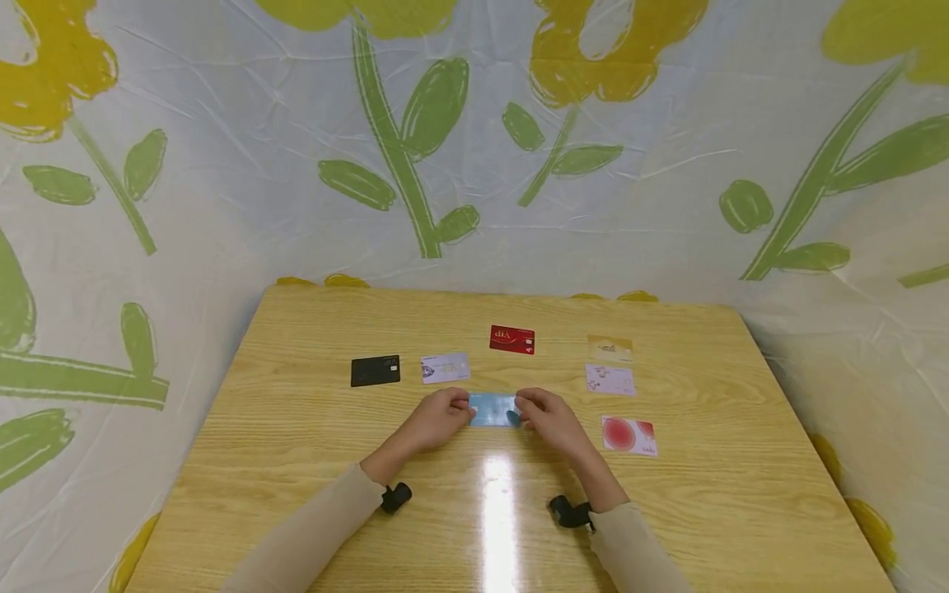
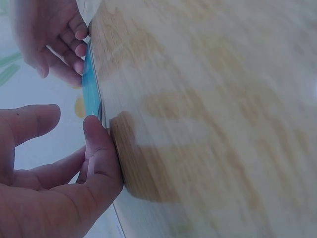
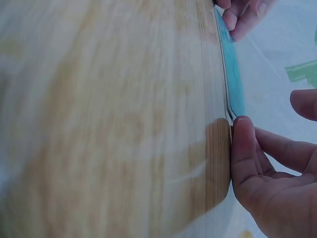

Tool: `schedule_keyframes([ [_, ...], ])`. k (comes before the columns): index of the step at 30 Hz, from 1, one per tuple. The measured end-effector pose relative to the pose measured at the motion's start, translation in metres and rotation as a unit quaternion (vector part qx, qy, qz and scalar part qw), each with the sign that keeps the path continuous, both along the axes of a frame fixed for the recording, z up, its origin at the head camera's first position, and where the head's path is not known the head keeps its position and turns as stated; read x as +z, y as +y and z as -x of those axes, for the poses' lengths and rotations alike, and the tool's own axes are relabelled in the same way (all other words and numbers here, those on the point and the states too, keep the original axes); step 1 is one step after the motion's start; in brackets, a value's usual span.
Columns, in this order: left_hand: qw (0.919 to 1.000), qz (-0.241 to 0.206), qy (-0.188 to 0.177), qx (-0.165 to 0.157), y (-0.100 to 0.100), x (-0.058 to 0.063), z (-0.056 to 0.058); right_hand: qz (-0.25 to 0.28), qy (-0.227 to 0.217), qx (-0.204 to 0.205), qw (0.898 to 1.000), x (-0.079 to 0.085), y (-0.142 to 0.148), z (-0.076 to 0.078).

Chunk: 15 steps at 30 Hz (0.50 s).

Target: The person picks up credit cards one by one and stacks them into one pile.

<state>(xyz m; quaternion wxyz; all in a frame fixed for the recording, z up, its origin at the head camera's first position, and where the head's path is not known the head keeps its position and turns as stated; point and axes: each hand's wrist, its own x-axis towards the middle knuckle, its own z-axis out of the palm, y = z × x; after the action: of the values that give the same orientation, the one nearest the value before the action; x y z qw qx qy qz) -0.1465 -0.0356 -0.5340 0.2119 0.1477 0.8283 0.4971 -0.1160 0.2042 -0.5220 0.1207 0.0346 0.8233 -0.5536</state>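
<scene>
A shiny light-blue card (image 1: 493,409) is between my hands in the middle of the table, either flat on it or just above; I cannot tell which. My left hand (image 1: 442,418) holds its left end with the fingertips, and my right hand (image 1: 552,418) holds the right end. In the left wrist view the blue card (image 2: 90,84) shows as a narrow strip by the wood, with fingertips at both ends. The right wrist view also shows the card (image 3: 232,64) nearly edge-on, a fingertip at its near corner.
Beyond my hands lie a black card (image 1: 375,371), a white-lilac card (image 1: 446,368) and a red card (image 1: 512,339). On the right are a gold card (image 1: 611,348), a pale pink card (image 1: 611,380) and a white card with red circles (image 1: 628,436). A flowered cloth (image 1: 474,165) hangs behind the table.
</scene>
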Motion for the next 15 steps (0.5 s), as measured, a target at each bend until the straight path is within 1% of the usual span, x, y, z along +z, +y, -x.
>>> schedule_keyframes([
  [6,0.9999,0.008,0.005,-0.009,0.0001,-0.0003,0.0013,-0.009,0.001,0.003,1.0,-0.0022,0.0003,-0.0002],
  [15,0.9999,0.007,0.009,-0.005,-0.0005,-0.0006,0.0018,-0.015,0.001,-0.013,1.0,0.0003,-0.0029,0.0005],
])
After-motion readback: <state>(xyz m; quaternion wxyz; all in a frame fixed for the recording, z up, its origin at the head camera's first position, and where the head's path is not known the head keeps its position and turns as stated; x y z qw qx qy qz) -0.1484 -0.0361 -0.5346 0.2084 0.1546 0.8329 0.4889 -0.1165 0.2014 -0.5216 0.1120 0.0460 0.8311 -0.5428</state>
